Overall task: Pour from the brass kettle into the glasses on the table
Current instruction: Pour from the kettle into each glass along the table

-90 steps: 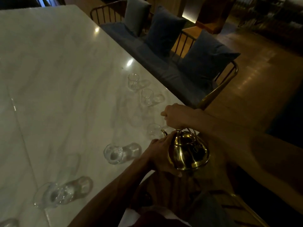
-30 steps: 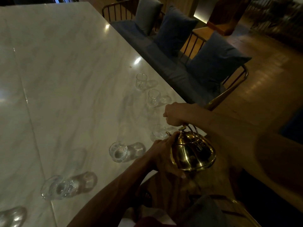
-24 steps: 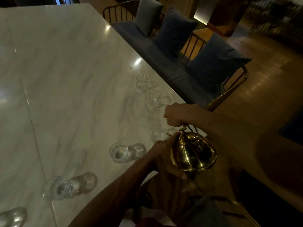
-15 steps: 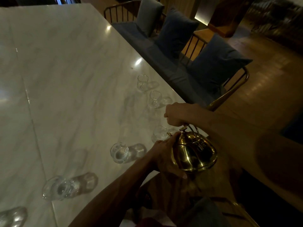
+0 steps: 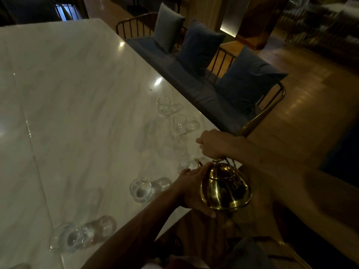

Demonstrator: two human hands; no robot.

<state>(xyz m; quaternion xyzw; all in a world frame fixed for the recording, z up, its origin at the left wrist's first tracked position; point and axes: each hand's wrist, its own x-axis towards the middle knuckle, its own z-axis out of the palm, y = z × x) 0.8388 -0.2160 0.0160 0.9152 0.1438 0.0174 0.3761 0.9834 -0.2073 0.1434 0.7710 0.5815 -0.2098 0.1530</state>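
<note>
The brass kettle [image 5: 226, 188] hangs just off the near right edge of the white marble table [image 5: 77, 113]. My right hand [image 5: 213, 145] is closed on its wire handle from above. My left hand [image 5: 192, 188] cups the kettle's left side and underside. The spout curves over a small clear glass [image 5: 186, 164] at the table edge. Several more glasses stand in a row along that edge: two farther away [image 5: 164, 106] [image 5: 179, 124], one nearer [image 5: 140, 189] and one nearest [image 5: 66, 236].
A bench with a metal-rail back [image 5: 262, 113] and blue cushions [image 5: 246, 78] runs along the table's right side. Wooden floor [image 5: 310, 84] lies beyond it. A chair frame [image 5: 287, 247] is below the kettle.
The kettle and both hands have stayed almost where they were, held over the same glass. The view has shifted slightly, so the table sits a little lower in frame.
</note>
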